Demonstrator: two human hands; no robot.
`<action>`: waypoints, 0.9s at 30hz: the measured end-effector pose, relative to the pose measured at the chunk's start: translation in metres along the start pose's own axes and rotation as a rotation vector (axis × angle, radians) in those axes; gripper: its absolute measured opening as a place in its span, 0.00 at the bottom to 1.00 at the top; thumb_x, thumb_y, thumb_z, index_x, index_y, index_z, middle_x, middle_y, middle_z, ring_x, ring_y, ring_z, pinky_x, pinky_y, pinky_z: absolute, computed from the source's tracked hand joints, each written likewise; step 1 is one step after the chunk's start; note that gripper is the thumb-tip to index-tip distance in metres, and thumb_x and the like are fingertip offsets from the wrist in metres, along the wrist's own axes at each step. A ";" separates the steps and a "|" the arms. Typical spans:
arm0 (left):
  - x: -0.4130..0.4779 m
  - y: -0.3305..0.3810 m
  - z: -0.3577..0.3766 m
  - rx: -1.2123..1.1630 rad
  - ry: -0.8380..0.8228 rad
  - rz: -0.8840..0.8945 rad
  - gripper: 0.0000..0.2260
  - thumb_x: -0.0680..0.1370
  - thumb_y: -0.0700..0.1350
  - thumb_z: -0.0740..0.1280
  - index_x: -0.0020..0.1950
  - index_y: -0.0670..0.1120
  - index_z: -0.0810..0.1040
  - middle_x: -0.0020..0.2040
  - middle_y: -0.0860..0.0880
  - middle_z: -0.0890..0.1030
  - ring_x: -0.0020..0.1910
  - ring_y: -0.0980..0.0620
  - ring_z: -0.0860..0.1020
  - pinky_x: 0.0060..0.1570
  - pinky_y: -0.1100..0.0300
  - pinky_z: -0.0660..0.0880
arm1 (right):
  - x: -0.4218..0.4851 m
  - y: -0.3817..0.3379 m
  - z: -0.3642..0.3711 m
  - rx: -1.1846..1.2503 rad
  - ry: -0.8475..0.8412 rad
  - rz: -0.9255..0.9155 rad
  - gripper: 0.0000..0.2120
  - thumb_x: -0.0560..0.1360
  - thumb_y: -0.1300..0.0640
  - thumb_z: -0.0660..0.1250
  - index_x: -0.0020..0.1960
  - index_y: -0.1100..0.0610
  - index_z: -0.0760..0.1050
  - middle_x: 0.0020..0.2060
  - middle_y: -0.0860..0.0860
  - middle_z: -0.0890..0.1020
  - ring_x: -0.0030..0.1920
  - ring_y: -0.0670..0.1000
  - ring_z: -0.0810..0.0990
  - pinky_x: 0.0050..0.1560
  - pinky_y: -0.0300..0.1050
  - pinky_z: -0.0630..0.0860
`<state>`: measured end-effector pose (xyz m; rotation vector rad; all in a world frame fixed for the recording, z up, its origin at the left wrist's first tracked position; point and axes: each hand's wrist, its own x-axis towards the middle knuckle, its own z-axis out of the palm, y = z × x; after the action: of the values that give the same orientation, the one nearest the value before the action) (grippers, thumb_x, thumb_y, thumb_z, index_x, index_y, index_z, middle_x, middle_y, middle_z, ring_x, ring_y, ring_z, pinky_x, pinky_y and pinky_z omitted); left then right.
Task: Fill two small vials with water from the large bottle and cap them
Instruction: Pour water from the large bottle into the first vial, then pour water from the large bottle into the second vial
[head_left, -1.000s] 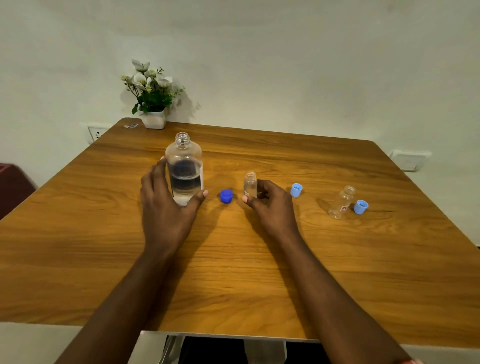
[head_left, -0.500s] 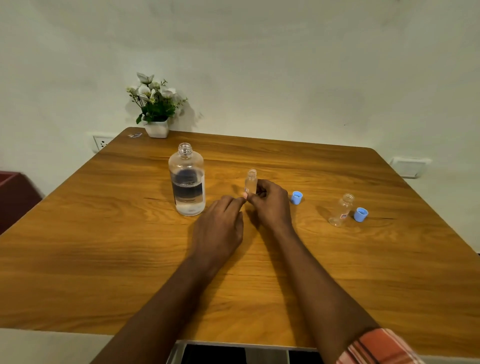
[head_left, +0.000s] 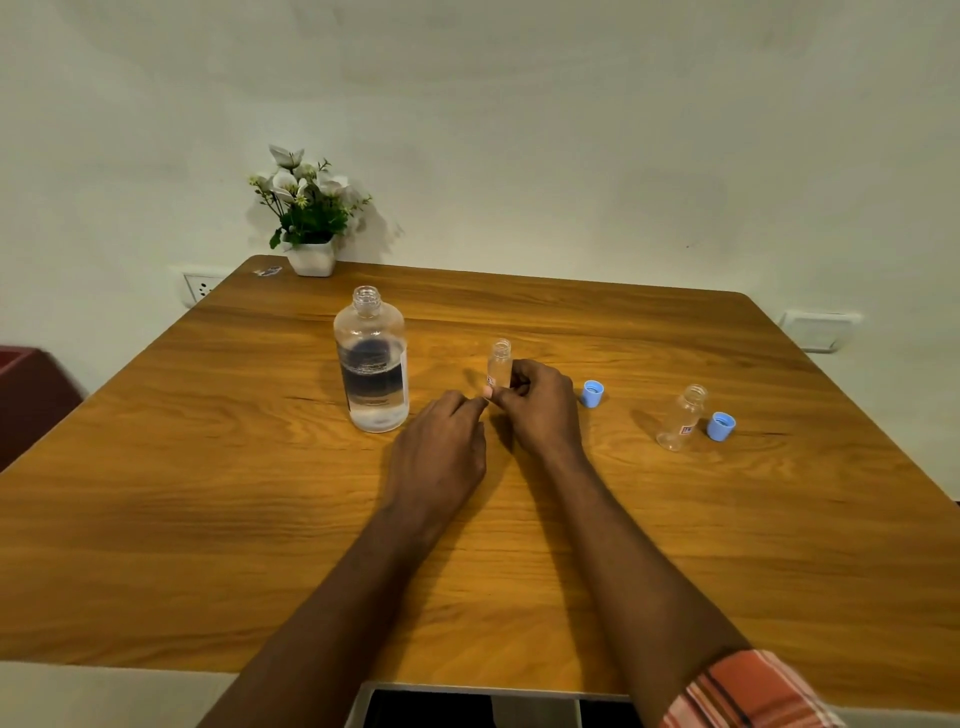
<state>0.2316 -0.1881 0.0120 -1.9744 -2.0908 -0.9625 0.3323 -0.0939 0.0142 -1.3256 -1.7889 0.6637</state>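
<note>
The large clear bottle (head_left: 371, 364) stands uncapped and about half full of water, left of centre on the wooden table (head_left: 208, 467). My right hand (head_left: 540, 410) pinches a small open vial (head_left: 500, 361) upright near its base. My left hand (head_left: 441, 452) lies just left of it, knuckles up. Its fingers curl down over the spot where the dark blue bottle cap lay, and the cap is hidden beneath them. A light blue cap (head_left: 592, 393) lies right of my right hand. The second vial (head_left: 683, 415) stands open further right, with another light blue cap (head_left: 721, 426) beside it.
A small white pot of artificial flowers (head_left: 309, 228) stands at the table's far left corner, with a small wrapper (head_left: 267, 270) beside it. Wall sockets (head_left: 200, 287) sit behind the left edge and a wall box (head_left: 818, 330) behind the right.
My left hand let go of the large bottle and moved right onto the dark blue cap, which is now hidden. My right hand kept hold of the vial. The camera tilted slightly.
</note>
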 end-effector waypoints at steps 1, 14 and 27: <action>0.000 0.000 0.000 -0.001 0.000 -0.002 0.14 0.79 0.44 0.63 0.65 0.46 0.75 0.53 0.49 0.78 0.48 0.51 0.77 0.39 0.59 0.72 | 0.000 0.000 0.000 -0.005 0.001 0.003 0.11 0.71 0.53 0.75 0.52 0.56 0.83 0.45 0.50 0.86 0.43 0.50 0.83 0.46 0.53 0.80; -0.001 0.000 -0.002 0.025 -0.047 -0.027 0.13 0.79 0.44 0.64 0.63 0.46 0.77 0.52 0.48 0.79 0.46 0.49 0.78 0.39 0.55 0.75 | -0.009 -0.001 -0.006 -0.019 -0.021 0.047 0.31 0.69 0.52 0.77 0.68 0.62 0.74 0.56 0.57 0.84 0.56 0.54 0.83 0.55 0.50 0.79; -0.010 0.026 0.003 0.145 -0.085 0.117 0.14 0.78 0.46 0.63 0.62 0.46 0.78 0.52 0.47 0.80 0.47 0.46 0.79 0.35 0.53 0.77 | -0.071 0.025 -0.065 0.014 0.165 0.066 0.12 0.73 0.57 0.73 0.56 0.57 0.83 0.48 0.50 0.86 0.46 0.42 0.82 0.48 0.33 0.77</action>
<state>0.2585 -0.1961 0.0143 -2.0703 -1.9979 -0.6977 0.4096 -0.1565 0.0090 -1.3936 -1.6126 0.5833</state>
